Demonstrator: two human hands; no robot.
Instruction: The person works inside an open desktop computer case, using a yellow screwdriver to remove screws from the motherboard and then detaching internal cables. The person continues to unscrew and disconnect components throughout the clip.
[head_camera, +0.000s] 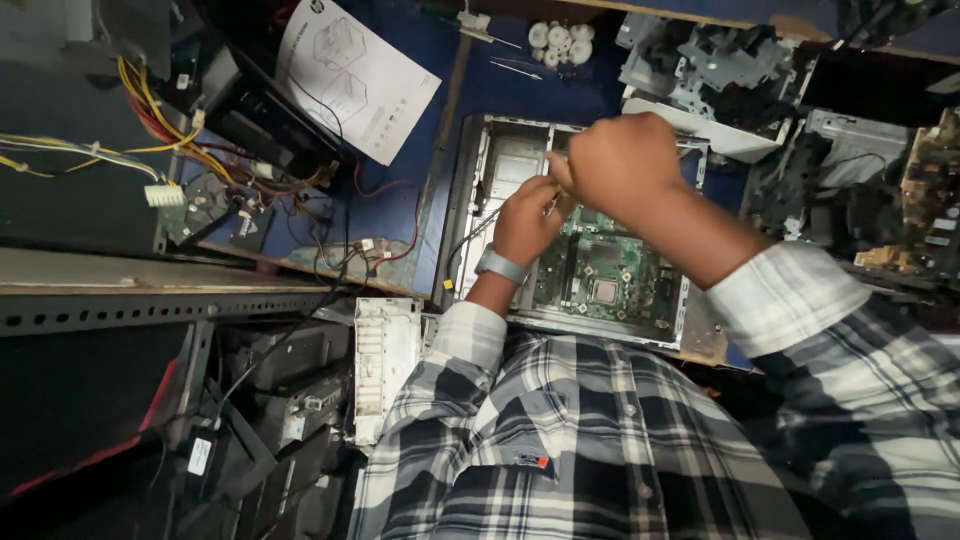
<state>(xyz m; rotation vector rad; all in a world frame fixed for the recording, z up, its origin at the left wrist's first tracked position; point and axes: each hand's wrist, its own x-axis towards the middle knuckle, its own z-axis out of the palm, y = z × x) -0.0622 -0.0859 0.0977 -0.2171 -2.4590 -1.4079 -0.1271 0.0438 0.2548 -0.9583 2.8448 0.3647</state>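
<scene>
A: Item one, hands and what they grip?

B: Left hand (527, 222), wrist wearing a grey watch (499, 265), fingers curled around a thin metallic piece (553, 205), most likely a small tool or bracket, too small to name; right hand (620, 160) clenched just above and beside it, knuckles towards the camera, fingertips meeting the same piece; whether the right hand truly grasps it, I cannot tell; both hands touch each other over the open computer case (480, 200).

A: Item two, the case and its contents?

B: Grey metal chassis lying flat on a blue work surface (470, 90), lid off; inside, a green motherboard (600, 270) with a square processor socket (604, 291) near the lower edge; an empty pale bay at the upper left of the chassis; the held piece hovers above the board's upper left corner.

A: Item three, surroundings?

B: White printed sheet (355, 75) up left; a cluster of small white gears (560, 42) at the top; dismantled grey plastic assembly (715, 75) up right; yellow and red wire bundle (165, 130) at left; a white vented panel (385, 365) beside the left sleeve.

A: Item four, obscured?

B: The right forearm covers the board's upper right; the plaid shirt (590, 440) hides the case's near edge; the right edge parts are dark and indistinct.
</scene>
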